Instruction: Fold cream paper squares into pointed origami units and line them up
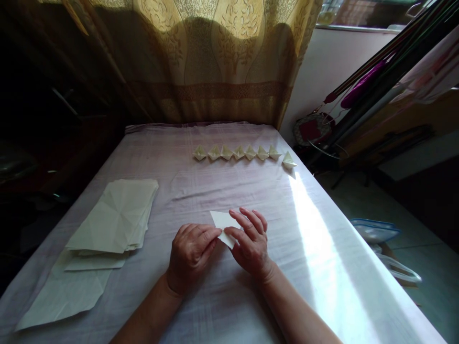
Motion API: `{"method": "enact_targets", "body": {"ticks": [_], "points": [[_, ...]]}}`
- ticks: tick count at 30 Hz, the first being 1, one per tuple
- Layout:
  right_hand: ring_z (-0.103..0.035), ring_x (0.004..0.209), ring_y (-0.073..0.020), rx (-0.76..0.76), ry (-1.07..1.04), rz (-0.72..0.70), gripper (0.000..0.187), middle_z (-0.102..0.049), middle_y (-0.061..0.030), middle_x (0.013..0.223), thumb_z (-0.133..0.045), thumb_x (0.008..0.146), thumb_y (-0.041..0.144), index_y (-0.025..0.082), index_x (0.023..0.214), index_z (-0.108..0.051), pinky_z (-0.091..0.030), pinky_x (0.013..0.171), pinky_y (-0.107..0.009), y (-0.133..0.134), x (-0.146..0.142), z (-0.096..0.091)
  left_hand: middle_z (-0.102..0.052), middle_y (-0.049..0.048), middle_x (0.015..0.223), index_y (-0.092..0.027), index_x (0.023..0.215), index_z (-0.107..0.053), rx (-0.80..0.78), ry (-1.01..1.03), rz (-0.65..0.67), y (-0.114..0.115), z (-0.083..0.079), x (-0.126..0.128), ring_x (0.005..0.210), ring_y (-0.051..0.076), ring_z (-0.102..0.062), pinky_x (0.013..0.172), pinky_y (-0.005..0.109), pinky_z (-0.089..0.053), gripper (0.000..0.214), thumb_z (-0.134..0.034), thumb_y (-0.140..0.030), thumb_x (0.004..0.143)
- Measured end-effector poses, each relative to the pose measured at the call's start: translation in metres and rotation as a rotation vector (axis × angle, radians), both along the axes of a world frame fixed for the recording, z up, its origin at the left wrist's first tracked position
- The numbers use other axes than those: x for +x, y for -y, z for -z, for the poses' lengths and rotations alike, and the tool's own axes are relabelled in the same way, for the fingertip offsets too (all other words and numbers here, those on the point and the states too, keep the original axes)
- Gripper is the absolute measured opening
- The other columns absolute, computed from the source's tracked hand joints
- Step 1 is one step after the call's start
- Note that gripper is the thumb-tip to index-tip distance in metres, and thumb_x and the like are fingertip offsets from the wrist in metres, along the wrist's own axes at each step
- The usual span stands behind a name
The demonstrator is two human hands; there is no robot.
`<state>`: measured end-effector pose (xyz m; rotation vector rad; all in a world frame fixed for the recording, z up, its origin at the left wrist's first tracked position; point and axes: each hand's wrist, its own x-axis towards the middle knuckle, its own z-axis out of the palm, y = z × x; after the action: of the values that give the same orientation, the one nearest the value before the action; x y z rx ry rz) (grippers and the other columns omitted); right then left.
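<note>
Between my two hands is a small folded piece of white paper (223, 220), held just above the cloth-covered surface. My left hand (191, 253) pinches its near left edge between thumb and forefinger, the other fingers curled in. On the right side, my right hand (251, 239) grips the paper with the thumb near its lower edge and the fingers bent over it. Part of the paper lies hidden behind the right fingers. Beyond the hands stands a row of several small folded paper boats (239, 153), the rightmost one (289, 161) set slightly nearer.
A stack of creased paper sheets (114, 215) lies on the left, above a larger loose sheet (64, 296). The pale checked cloth (172, 181) covers the surface. A patterned curtain (215, 62) hangs behind it. Bags (376, 231) sit on the floor at right.
</note>
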<state>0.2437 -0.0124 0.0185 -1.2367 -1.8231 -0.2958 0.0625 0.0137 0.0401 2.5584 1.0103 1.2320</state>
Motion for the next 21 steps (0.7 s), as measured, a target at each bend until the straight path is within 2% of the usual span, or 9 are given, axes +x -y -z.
{"method": "enact_targets", "body": {"ticks": [3,7,10,13,15,21], "points": [[-0.053,0.125,-0.0236,-0.045,0.01,-0.006,0.023,-0.066,-0.0055,0.125,-0.047,0.089,0.02,0.027,0.104,-0.063,-0.035,0.107,-0.045,-0.002,0.004,0.004,-0.073,0.0008,0.088,-0.022,0.099,-0.064,-0.098,0.077,0.027,-0.002,0.004,-0.005,0.081,0.015,-0.067,0.077,0.029,-0.048,0.015,-0.054,-0.013,0.091],[-0.059,0.117,-0.0213,-0.068,0.028,-0.039,0.021,-0.07,-0.0023,0.116,-0.05,0.092,0.019,0.028,0.102,-0.065,-0.036,0.105,-0.043,-0.006,0.011,0.008,-0.074,0.0,0.088,-0.023,0.098,-0.064,-0.152,0.095,0.013,-0.009,0.016,-0.022,0.082,0.015,-0.068,0.077,0.028,-0.051,0.014,-0.055,-0.015,0.091],[-0.063,0.103,-0.0193,-0.127,0.062,-0.122,0.017,-0.073,-0.0011,0.107,-0.053,0.093,0.019,0.026,0.101,-0.066,-0.04,0.097,-0.039,-0.008,0.009,0.011,-0.074,0.0008,0.092,-0.023,0.1,-0.064,-0.141,-0.003,-0.001,-0.013,0.028,-0.038,0.086,0.016,-0.068,0.079,0.029,-0.051,0.017,-0.053,-0.013,0.09],[-0.063,0.087,-0.0181,-0.211,0.127,-0.2,0.013,-0.074,-0.0011,0.097,-0.055,0.093,0.019,0.023,0.097,-0.067,-0.043,0.085,-0.035,-0.008,0.0,0.016,-0.071,0.0058,0.113,-0.022,0.107,-0.064,-0.119,-0.152,-0.036,-0.009,0.035,-0.049,0.106,0.022,-0.064,0.09,0.036,-0.05,0.025,-0.052,-0.01,0.088],[-0.061,0.082,-0.018,-0.264,0.16,-0.217,0.011,-0.074,-0.0009,0.093,-0.058,0.091,0.018,0.022,0.093,-0.067,-0.043,0.079,-0.035,-0.007,-0.008,0.018,-0.068,0.0078,0.119,-0.021,0.111,-0.063,-0.109,-0.231,-0.076,-0.002,0.036,-0.052,0.111,0.024,-0.06,0.093,0.04,-0.048,0.029,-0.053,-0.01,0.086],[-0.059,0.088,-0.02,-0.359,0.164,-0.227,0.015,-0.073,-0.0023,0.099,-0.062,0.085,0.014,0.022,0.096,-0.068,-0.041,0.081,-0.036,-0.003,-0.01,0.02,-0.069,0.0033,0.094,-0.024,0.103,-0.067,-0.104,-0.349,-0.116,0.014,0.037,-0.055,0.089,0.022,-0.061,0.079,0.036,-0.048,0.02,-0.06,-0.015,0.087]]}}
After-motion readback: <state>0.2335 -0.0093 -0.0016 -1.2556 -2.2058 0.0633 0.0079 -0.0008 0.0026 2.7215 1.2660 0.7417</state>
